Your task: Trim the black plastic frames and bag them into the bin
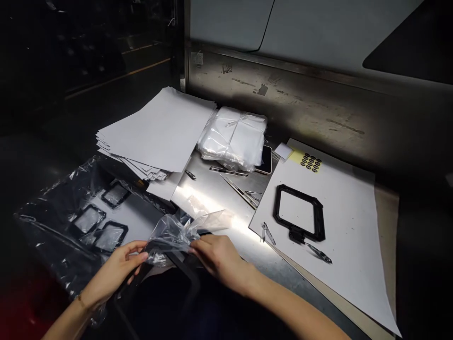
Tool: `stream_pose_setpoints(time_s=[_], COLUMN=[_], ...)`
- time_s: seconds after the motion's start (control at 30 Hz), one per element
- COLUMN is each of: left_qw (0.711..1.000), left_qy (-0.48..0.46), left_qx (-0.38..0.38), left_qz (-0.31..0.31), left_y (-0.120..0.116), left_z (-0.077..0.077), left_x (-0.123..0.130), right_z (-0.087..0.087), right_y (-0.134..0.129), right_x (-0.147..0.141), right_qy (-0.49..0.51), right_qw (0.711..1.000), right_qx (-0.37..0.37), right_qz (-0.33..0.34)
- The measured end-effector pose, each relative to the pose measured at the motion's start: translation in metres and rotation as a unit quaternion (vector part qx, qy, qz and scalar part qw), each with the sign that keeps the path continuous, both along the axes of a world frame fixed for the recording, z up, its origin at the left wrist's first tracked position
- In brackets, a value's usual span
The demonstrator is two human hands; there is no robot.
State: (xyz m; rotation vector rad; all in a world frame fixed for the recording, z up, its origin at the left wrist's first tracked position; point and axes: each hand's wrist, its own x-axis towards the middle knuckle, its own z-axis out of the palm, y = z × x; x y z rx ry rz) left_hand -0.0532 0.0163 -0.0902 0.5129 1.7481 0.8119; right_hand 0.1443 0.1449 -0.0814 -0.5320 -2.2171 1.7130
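Observation:
A crumpled clear plastic bag (171,236) is stretched between my two hands near the front of the bench. My left hand (127,259) pinches its left side, and my right hand (221,259) grips the right side with curled fingers. Just below the bag is a blurred black frame-shaped part (193,278); I cannot tell whether it is inside the bag. To the left, several black frames lie on white sheet in a large box lined with clear plastic (31,219). Another black frame (320,219) rests on white paper at the right.
A paper stack (155,127) and a bundle of clear bags (233,137) stand at the back. Near them lie a phone (265,160), a pen (228,171) and tweezers (239,191). Nail clippers (268,233), a knife-like tool (319,253) and a yellow label sheet (307,160) are rightward.

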Motion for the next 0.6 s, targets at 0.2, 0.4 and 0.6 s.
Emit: stream_pose_setpoints(time_s=[0.2, 0.4, 0.6], left_qw=[0.999, 0.999, 0.997], left_qy=[-0.033, -0.028, 0.001], left_qx=[-0.015, -0.017, -0.049], left_qz=[-0.018, 0.022, 0.052], left_y=[-0.012, -0.021, -0.034], left_z=[-0.005, -0.039, -0.046], left_x=[-0.018, -0.025, -0.027], right_z=[-0.006, -0.042, -0.052], right_y=[-0.056, -0.073, -0.046], right_x=[-0.014, -0.070, -0.020], right_qy=[-0.031, 0.051, -0.133], right_qw=[0.987, 0.982, 0.950], right_qx=[0.131, 0.111, 0.283], right_qz=[0.089, 0.143, -0.018])
